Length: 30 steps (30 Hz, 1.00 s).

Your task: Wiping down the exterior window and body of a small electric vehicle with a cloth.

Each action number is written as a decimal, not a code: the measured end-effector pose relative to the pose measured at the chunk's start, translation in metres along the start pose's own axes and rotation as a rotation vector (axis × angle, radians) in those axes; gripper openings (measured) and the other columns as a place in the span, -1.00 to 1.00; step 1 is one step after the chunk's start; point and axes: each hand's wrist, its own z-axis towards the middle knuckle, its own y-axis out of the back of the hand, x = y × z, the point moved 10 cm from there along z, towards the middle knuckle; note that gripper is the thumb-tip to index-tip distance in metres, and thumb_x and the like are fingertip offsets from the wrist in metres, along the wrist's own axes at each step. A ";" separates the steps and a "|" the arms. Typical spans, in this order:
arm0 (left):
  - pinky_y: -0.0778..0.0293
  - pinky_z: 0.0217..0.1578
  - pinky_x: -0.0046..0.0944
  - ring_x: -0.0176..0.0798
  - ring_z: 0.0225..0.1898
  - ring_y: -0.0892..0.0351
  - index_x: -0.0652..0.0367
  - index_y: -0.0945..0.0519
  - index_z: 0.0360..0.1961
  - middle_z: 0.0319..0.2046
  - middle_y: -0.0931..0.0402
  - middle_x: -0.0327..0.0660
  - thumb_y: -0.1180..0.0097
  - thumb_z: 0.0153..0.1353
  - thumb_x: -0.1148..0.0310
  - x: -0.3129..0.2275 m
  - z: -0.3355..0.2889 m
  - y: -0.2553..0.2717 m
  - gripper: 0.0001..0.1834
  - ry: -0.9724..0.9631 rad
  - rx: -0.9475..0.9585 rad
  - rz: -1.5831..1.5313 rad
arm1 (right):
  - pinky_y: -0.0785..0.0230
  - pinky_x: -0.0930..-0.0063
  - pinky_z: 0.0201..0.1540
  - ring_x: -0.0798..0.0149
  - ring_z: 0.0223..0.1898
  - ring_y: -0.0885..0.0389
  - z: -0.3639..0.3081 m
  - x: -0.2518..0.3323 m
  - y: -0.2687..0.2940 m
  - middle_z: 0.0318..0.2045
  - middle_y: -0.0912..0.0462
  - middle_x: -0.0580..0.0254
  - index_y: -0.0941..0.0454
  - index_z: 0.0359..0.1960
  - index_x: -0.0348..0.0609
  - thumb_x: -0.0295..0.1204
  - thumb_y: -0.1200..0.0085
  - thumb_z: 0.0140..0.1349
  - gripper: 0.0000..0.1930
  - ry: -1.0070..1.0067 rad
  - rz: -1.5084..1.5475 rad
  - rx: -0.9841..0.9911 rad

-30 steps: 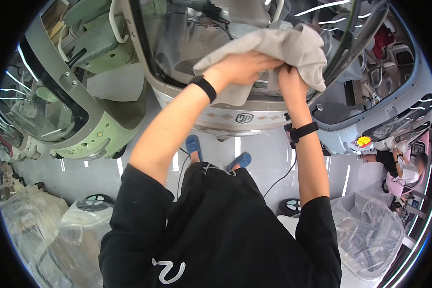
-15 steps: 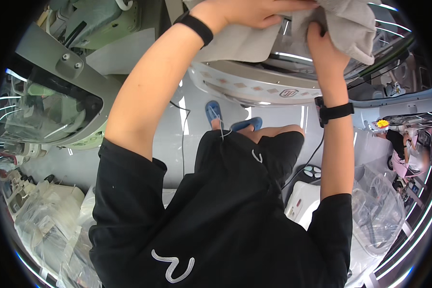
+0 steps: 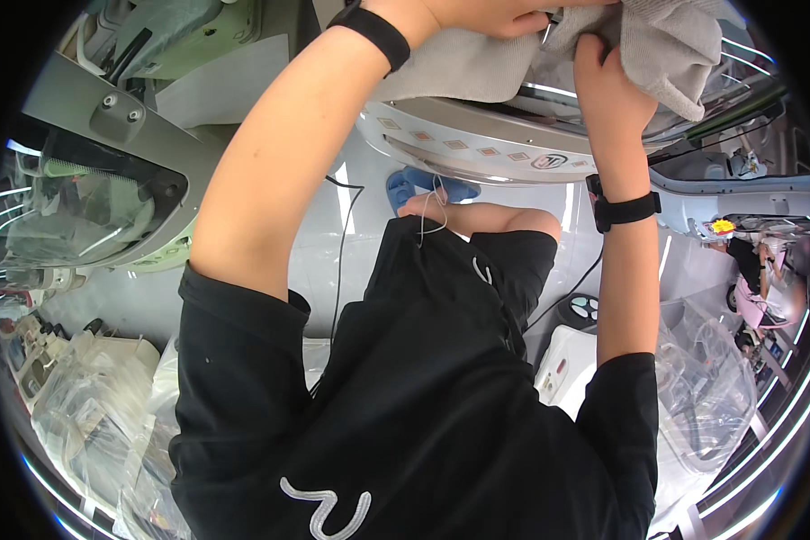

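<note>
At the top edge, a grey cloth (image 3: 670,54) lies bunched over the dark glass of a small white car body (image 3: 504,148). My left hand (image 3: 490,13) rests on the cloth, its thumb apart and its fingers stretched to the right, partly cut off by the frame. To the right, my right hand (image 3: 616,90) has its thumb against the cloth and its fingers tucked under a fold, closed on it. A row of small diamond marks and a round badge runs along the white panel below the cloth.
A grey-green car body with a window (image 3: 90,193) stands at left. Black cables (image 3: 340,261) run over the floor beside my legs. Plastic-wrapped seats (image 3: 99,405) are behind me at left, with more wrapped parts (image 3: 706,396) at right. Another person (image 3: 749,261) works far right.
Both hands and the cloth have shifted slightly, the left hand up and to the right. My feet have drawn closer together, and my body has moved a little relative to the panel.
</note>
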 end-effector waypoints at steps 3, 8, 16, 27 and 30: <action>-0.35 0.13 -0.05 -0.21 0.12 -0.50 -0.13 -0.59 0.25 0.14 -0.58 -0.37 -0.22 -0.02 0.30 0.001 0.002 -0.005 -0.32 -0.001 0.003 0.058 | -0.42 -0.11 -0.03 -0.28 -0.15 -0.61 0.002 0.000 -0.003 -0.23 -0.66 -0.19 -0.63 -0.19 -0.29 -0.41 -0.10 0.16 -0.75 0.017 -0.007 0.106; -0.36 0.13 -0.05 -0.18 0.08 -0.53 -0.14 -0.63 0.20 0.06 -0.62 -0.36 -0.22 -0.04 0.30 0.003 0.002 0.000 -0.35 -0.019 -0.023 0.048 | -0.42 -0.11 -0.07 -0.25 -0.22 -0.62 -0.001 -0.007 -0.003 -0.33 -0.66 -0.13 -0.64 -0.27 -0.26 -0.40 -0.12 0.16 -0.80 -0.097 0.038 0.192; -0.51 0.06 -0.04 -0.08 -0.04 -0.61 -0.06 -0.72 0.03 -0.10 -0.67 -0.27 -0.23 -0.10 0.32 -0.005 0.006 0.000 -0.46 0.006 0.006 -0.014 | -0.50 0.07 -0.44 -0.09 -0.53 -0.64 -0.011 -0.013 -0.002 -0.54 -0.67 0.10 -0.70 -0.39 -0.13 -0.26 -0.18 0.18 -0.79 0.037 -0.035 0.072; -0.64 -0.29 -0.10 -0.29 -0.30 -0.72 -0.26 -0.71 0.01 -0.22 -0.73 -0.53 -0.29 0.02 0.20 0.011 -0.024 -0.027 -0.56 0.107 0.159 0.055 | -0.52 0.01 -0.40 -0.13 -0.48 -0.65 -0.058 0.003 -0.023 -0.53 -0.66 0.03 -0.69 -0.39 -0.21 -0.32 -0.12 0.23 -0.79 -0.182 0.004 0.309; -0.55 -0.59 -0.10 -0.29 -0.62 -0.62 -0.24 -0.72 -0.29 -0.53 -0.65 -0.56 -0.30 0.03 0.12 -0.002 -0.039 -0.032 -0.81 0.167 0.096 0.098 | -0.53 -0.04 -0.28 -0.17 -0.39 -0.68 -0.087 0.011 -0.020 -0.49 -0.67 -0.05 -0.69 -0.35 -0.25 -0.37 -0.14 0.19 -0.81 -0.109 0.088 0.278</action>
